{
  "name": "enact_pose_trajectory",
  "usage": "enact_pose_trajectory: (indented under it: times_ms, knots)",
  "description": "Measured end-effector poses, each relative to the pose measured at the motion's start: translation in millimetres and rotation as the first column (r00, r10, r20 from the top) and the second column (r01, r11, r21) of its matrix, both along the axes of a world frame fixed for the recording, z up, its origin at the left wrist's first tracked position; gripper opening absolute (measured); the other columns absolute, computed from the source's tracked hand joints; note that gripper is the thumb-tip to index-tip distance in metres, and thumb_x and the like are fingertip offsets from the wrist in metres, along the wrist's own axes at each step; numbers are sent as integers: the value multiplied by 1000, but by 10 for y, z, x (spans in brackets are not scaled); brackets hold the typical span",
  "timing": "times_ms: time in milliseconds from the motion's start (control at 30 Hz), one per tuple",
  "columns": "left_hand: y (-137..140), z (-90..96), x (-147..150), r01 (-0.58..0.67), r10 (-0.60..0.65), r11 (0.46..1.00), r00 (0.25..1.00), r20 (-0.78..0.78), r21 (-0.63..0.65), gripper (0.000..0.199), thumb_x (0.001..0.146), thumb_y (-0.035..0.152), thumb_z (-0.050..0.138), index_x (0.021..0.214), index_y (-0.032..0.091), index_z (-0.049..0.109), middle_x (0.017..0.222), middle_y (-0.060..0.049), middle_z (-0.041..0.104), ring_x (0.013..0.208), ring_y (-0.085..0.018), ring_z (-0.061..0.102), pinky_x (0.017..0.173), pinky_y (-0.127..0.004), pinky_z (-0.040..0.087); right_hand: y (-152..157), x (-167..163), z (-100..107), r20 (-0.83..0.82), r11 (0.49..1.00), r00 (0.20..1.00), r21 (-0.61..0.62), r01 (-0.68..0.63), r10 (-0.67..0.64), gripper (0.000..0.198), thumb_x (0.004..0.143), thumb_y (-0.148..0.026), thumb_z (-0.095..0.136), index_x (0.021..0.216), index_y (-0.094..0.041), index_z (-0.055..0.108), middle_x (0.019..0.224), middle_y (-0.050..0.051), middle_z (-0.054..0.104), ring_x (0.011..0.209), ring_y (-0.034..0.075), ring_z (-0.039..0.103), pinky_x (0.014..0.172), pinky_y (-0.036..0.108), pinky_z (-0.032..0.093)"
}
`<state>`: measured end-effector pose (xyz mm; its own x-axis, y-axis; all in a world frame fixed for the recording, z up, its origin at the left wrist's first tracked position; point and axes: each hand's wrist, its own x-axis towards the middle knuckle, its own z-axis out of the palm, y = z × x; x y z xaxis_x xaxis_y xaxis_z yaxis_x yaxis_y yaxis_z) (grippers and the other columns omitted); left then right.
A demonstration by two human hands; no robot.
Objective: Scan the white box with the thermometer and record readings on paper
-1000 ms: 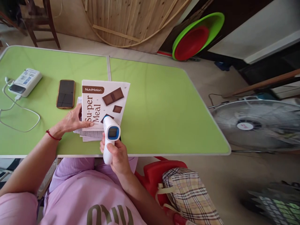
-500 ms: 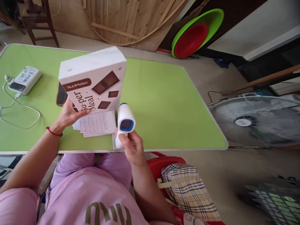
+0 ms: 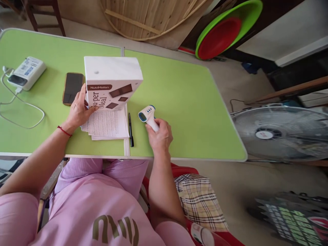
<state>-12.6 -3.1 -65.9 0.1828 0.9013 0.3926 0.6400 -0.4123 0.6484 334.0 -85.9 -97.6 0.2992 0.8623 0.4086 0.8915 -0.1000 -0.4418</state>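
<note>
My left hand (image 3: 80, 111) grips the lower left edge of a white and brown NutriMotion box (image 3: 112, 73), which stands upright over the back of some handwritten sheets (image 3: 110, 126). Whether the box's base touches the table is hidden. In my right hand (image 3: 162, 134) is a white and blue infrared thermometer (image 3: 148, 116), held by its handle low over the green table, its small screen facing up and left. Between the sheets and the thermometer lies a black pen (image 3: 130, 130). A dark phone (image 3: 73, 88) rests just behind my left hand.
A white power bank (image 3: 27, 73) with a looped white cable (image 3: 38, 111) lies on the left of the green table (image 3: 194, 112). Past the table's right end stands a large fan (image 3: 265, 133). A plaid bag (image 3: 200, 198) sits on a red chair beside me.
The box has come down and tilted more upright, uncovering the phone. My right hand has moved right and turned the thermometer, lowering it towards the table; the pen now shows fully.
</note>
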Motion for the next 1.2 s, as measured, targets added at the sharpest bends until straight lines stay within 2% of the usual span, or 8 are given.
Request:
enact_pose_trajectory:
  times_ms: [133, 233, 400, 567, 733, 933, 1100, 1200]
  knots:
    - [-121, 103, 9, -142, 135, 986, 988, 74, 93, 69, 78, 45, 84, 131, 22, 46, 121, -11, 56, 75, -17, 62, 70, -35, 56, -64, -107, 131, 72, 993, 997, 120, -16, 7, 25, 85, -41, 66, 99, -20, 66, 110, 15, 65, 105, 31, 59, 90, 48, 52]
    - [-272, 248, 91, -186, 170, 956, 981, 89, 227, 33, 88, 36, 75, 109, 24, 53, 91, -1, 59, 67, -14, 56, 65, -30, 52, -139, -315, 239, -2, 986, 988, 71, -152, 152, 22, 91, -40, 61, 100, -21, 66, 103, 11, 67, 86, 23, 63, 78, 39, 54]
    - [-438, 363, 254, 234, -207, 952, 967, -151, 197, 14, 96, 32, 63, 98, 18, 61, 74, 1, 59, 60, -12, 55, 58, -25, 44, -143, -585, 268, -71, 951, 962, -152, -271, 263, 23, 88, -36, 64, 103, -19, 67, 80, 6, 69, 69, 21, 61, 67, 36, 51]
    - [-565, 378, 342, 498, -479, 864, 765, -430, -76, 18, 98, 29, 61, 103, 16, 72, 82, -4, 69, 66, -15, 63, 56, -26, 39, -117, -569, 286, -184, 942, 931, -55, -331, 317, 28, 88, -26, 53, 110, -21, 69, 83, 5, 68, 75, 21, 62, 75, 39, 54]
    - [-654, 374, 415, 575, -567, 798, 617, -545, -179, 20, 100, 25, 57, 108, 19, 74, 85, -5, 72, 69, -19, 67, 51, -28, 31, -260, -532, 353, -465, 907, 780, 164, -387, 417, 33, 94, -38, 43, 115, -25, 65, 91, 5, 64, 79, 19, 63, 75, 40, 57]
    - [-658, 344, 426, 600, -590, 779, 604, -535, -182, 22, 101, 24, 53, 108, 20, 74, 81, -5, 71, 66, -18, 66, 49, -27, 29, -440, -707, 336, -654, 878, 586, 345, -332, 478, 38, 87, -63, 62, 104, -29, 53, 73, -4, 48, 62, 13, 51, 60, 30, 50]
    - [-659, 344, 421, 605, -573, 784, 620, -537, -138, 23, 100, 23, 53, 109, 20, 74, 80, -5, 71, 64, -18, 65, 49, -27, 28, -513, -838, 357, -729, 886, 533, 226, -406, 430, 59, 94, -74, 37, 114, -25, 64, 83, 3, 62, 73, 19, 64, 73, 40, 56]
    - [-660, 353, 426, 612, -562, 783, 616, -552, -113, 24, 100, 22, 51, 108, 19, 74, 79, -5, 71, 63, -17, 64, 48, -27, 25, -506, -873, 339, -763, 892, 504, 209, -400, 405, 58, 93, -72, 42, 100, -23, 71, 81, 5, 66, 75, 22, 66, 76, 43, 57]
